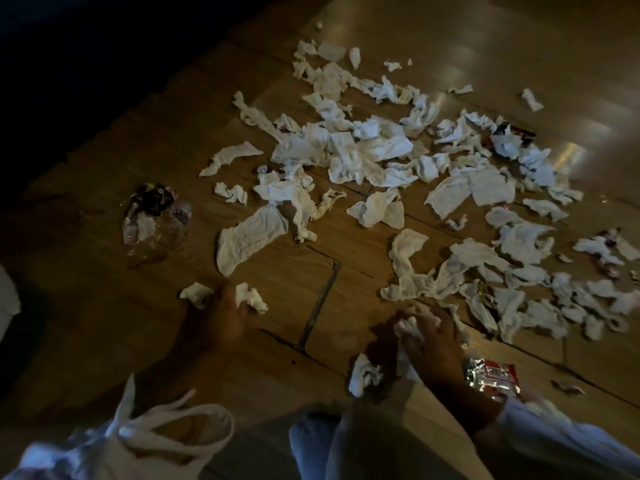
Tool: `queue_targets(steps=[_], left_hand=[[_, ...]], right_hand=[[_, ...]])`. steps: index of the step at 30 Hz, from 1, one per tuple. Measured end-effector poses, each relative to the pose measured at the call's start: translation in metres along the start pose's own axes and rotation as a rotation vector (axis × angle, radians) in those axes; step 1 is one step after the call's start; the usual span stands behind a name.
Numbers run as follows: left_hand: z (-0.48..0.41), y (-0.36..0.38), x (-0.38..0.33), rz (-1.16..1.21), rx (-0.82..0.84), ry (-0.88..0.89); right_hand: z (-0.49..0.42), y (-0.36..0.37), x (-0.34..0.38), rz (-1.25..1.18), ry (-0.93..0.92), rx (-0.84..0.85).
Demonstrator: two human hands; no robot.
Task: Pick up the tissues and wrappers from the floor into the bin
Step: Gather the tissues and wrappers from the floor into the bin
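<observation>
Several white tissues [360, 150] lie scattered over the wooden floor [277, 271], thickest at the centre and right. My left hand [214, 323] reaches to the floor at lower centre and grips a crumpled tissue [251, 297] whose ends stick out on both sides of the fingers. My right hand [429, 344] is at lower right, fingers curled round a wad of tissues [410, 327]; more tissue [363, 374] hangs below it. A red and silver wrapper [491, 377] lies just right of that hand. No bin can be made out.
A dark wrapper on crumpled clear plastic [152, 213] sits alone at the left. Another red wrapper [512, 133] lies among tissues at the upper right. A white object [7, 296] shows at the left edge. The upper left is in darkness. My white sleeves fill the bottom.
</observation>
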State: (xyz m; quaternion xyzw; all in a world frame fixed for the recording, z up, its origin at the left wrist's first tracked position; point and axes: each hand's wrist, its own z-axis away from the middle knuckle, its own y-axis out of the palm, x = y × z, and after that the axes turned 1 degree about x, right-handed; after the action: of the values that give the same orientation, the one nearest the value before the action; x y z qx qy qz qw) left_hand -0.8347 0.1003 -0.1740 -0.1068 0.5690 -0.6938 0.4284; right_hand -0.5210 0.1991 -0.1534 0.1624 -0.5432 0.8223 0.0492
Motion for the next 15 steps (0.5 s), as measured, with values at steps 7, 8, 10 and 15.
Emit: queue_targets(steps=[7, 8, 10, 15], left_hand=[[0.001, 0.004, -0.002, -0.072, -0.030, 0.189], [0.000, 0.006, -0.003, -0.119, -0.015, 0.233], [-0.002, 0.008, -0.009, -0.217, 0.022, 0.282], [0.002, 0.002, -0.009, -0.045, 0.084, 0.171]], right_hand=[[0.018, 0.020, 0.030, 0.212, -0.235, 0.271], [0.019, 0.024, 0.035, 0.245, -0.280, 0.283], [0.020, 0.026, 0.046, 0.266, -0.383, 0.307], [0.015, 0.034, 0.054, 0.193, -0.566, 0.372]])
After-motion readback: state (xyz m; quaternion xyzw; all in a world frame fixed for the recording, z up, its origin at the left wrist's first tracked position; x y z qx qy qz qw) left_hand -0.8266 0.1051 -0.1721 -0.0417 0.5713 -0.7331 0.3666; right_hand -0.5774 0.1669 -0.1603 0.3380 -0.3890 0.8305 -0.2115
